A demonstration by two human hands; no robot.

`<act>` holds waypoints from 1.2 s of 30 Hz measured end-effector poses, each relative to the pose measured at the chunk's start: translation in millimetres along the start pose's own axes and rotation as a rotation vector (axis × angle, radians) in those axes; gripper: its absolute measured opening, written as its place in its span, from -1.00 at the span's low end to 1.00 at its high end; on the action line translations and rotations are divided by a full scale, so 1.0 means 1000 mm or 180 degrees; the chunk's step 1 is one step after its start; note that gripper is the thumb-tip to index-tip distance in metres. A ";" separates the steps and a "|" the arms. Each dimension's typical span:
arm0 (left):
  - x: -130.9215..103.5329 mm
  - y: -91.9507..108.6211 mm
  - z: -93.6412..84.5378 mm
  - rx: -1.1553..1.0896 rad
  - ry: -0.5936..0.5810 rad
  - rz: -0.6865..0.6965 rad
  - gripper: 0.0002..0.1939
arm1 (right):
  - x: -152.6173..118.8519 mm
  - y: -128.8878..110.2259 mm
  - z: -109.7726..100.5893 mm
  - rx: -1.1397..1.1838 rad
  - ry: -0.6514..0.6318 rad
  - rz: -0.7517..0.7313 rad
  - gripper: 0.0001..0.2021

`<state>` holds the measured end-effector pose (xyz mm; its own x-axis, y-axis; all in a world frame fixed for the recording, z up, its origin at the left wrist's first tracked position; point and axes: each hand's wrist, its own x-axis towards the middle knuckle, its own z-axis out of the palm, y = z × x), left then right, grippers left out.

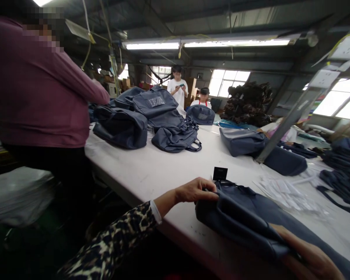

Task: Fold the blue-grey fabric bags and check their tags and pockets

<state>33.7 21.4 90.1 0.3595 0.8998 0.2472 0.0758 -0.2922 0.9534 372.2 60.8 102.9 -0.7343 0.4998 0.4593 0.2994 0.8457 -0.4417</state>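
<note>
A dark blue bag (245, 217) lies on its side at the near edge of the white table (175, 171). My left hand (200, 190) pinches the bag's left end, with thumb and fingers pressed together on its edge. Lower right, my right hand (306, 252) grips the near side of the same bag, and part of its fingers is hidden by the fabric. A small black tag (220, 173) stands up just beyond my left hand, beside the bag's far edge.
More blue bags (121, 128) are heaped across the table's far left. A metal post (291, 116) rises beside other bags (242, 140) at the right. White strips (288, 194) lie beyond my bag. A person in a purple top (43, 85) stands at the left; two people are farther back.
</note>
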 end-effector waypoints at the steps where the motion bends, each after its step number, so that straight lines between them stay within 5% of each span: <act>1: -0.002 0.002 0.003 0.0222 0.0102 0.0109 -0.56 | -0.001 -0.001 -0.001 0.0024 -0.0001 0.0057 -0.66; 5: -0.028 0.022 0.015 0.1753 0.0899 0.1331 -0.72 | -0.001 -0.007 0.001 0.0065 -0.0060 0.0043 -0.65; 7: -0.044 0.032 0.020 0.2519 0.0998 0.1821 -0.75 | 0.002 -0.011 0.004 0.0123 -0.0100 -0.0043 -0.63; 14: -0.050 0.029 0.028 0.4016 0.0786 0.2086 -0.84 | 0.008 -0.018 0.011 0.0166 -0.0004 -0.0098 -0.65; 19: -0.037 0.037 0.026 0.3776 0.0177 0.2100 -0.78 | 0.005 -0.013 0.011 0.0124 -0.0045 -0.0022 -0.66; 26: -0.021 0.046 0.011 0.2317 -0.0793 0.1277 -0.94 | -0.003 -0.005 0.018 -0.0026 -0.0178 -0.0029 -0.65; 31: -0.006 0.043 0.004 0.1796 -0.0720 0.1079 -0.96 | 0.000 -0.018 0.023 -0.0436 -0.0218 0.0250 -0.57; 36: -0.008 0.041 -0.001 0.1744 -0.0644 0.0969 -0.94 | 0.018 -0.041 0.038 -0.1002 0.0029 0.0588 -0.27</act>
<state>33.1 2.2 127.6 0.6034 0.6879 0.4034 0.3865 -0.6947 0.6066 323.4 27.9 100.0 -0.6452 0.6501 0.4014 0.6005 0.7563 -0.2596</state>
